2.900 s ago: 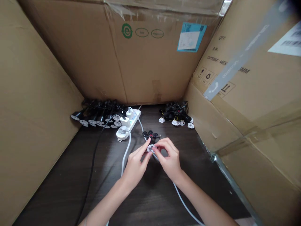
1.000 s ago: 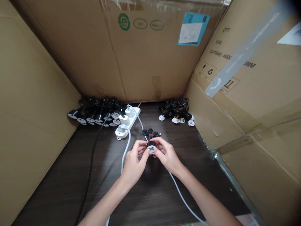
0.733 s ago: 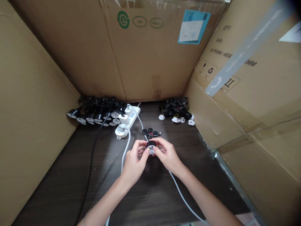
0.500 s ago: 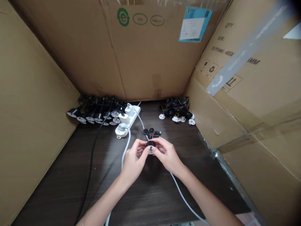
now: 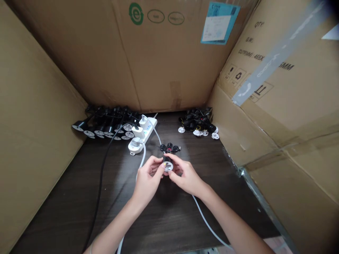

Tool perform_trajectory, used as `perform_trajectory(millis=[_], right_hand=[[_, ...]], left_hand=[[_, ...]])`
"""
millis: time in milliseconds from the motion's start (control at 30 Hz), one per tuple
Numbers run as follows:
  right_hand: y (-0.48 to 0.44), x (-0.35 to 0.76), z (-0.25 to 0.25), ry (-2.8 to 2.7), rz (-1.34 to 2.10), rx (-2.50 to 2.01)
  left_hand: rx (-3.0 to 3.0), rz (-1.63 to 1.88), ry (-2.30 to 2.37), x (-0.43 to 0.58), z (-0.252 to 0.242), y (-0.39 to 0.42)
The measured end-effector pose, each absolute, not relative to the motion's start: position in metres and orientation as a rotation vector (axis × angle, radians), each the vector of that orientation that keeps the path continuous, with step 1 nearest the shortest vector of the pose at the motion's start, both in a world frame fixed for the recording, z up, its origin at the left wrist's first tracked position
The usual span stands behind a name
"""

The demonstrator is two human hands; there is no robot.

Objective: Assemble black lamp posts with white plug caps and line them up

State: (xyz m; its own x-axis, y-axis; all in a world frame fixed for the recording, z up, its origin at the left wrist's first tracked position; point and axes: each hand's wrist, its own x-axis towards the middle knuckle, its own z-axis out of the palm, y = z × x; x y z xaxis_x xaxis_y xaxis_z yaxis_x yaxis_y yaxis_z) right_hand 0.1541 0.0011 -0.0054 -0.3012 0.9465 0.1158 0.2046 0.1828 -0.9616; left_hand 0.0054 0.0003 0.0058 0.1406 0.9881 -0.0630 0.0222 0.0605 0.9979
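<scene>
Left hand point(image 5: 147, 178), right hand point(image 5: 185, 176) pinch round white disc point(image 5: 168, 167).

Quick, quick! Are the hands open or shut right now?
Left hand: closed, pinching a round white plug disc.
Right hand: closed, pinching the same disc from the other side.

White cable point(image 5: 140, 165) blocks leftward passage (power strip point(image 5: 150, 127) beyond).
</scene>
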Motion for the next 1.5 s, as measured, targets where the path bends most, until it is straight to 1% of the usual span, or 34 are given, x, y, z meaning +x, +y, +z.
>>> perform_trajectory(millis=[300, 667, 833, 1000, 1300, 1500], right_hand=[[0.0018, 0.1545, -0.001, -1.534, 1.171, -1.126], [0.0024, 0.1535, 0.0021, -1.383, 1.334, -1.059], [0.0013, 0.154, 0.0017, -1.436, 1.284, -1.04], [0.0001, 0.1554, -0.003, -1.485, 1.292, -0.927], [-0.0025, 0.1539, -0.0047, -1.558, 1.085, -1.074], [-0.0052, 0.1541, 0.0019, -1.606, 1.104, -1.02]], left_hand=[[1.448, 1.013, 1.075, 0.0056, 0.0005, -0.0016], [1.318, 1.056, 1.063, 0.0081, 0.0006, -0.0031], [1.293, 1.125, 1.072, 0.0096, -0.0007, -0.0031], [1.354, 1.146, 1.08, 0.0078, 0.0017, -0.0029], [1.351, 1.138, 1.081, 0.0057, 0.0052, -0.0022], [1.348, 1.162, 1.105, 0.0053, 0.0024, -0.002]])
